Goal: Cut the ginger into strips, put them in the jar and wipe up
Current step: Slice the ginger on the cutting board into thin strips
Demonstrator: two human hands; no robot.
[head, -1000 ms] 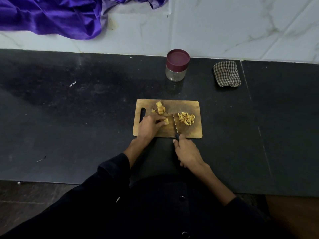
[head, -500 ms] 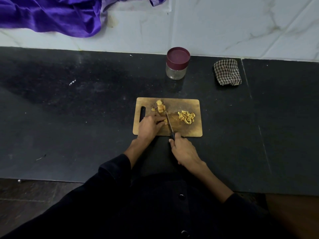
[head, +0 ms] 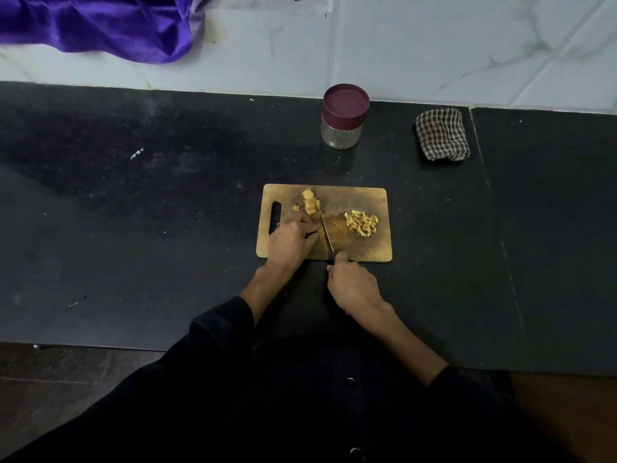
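— On the black counter (head: pixel 167 228), right in front of you, what is that?

— That is your wooden cutting board (head: pixel 357 195). Your left hand (head: pixel 290 243) rests on it near the handle hole, with the fingers curled down on a bit of ginger. I cannot see that bit well, because your fingers hide most of it.

— And your other hand?

— Your right hand (head: pixel 354 285) is wrapped tight around the dark handle of the knife (head: pixel 325 233). The blade points away from you and sits just beside your left fingertips.

— Where is the rest of the ginger?

— Some bigger ginger chunks (head: pixel 310 203) lie at the far side of the board, just past your left hand. A little pile of cut ginger strips (head: pixel 362 222) lies on the right part of the board, apart from the knife.

— Where is the jar?

— Your glass jar (head: pixel 341 133) stands behind the board, near the white wall, with its dark red lid (head: pixel 346 101) on. A checked cloth (head: pixel 441 133) lies folded to the right of it. A shiny purple cloth (head: pixel 100 25) hangs at the far left.
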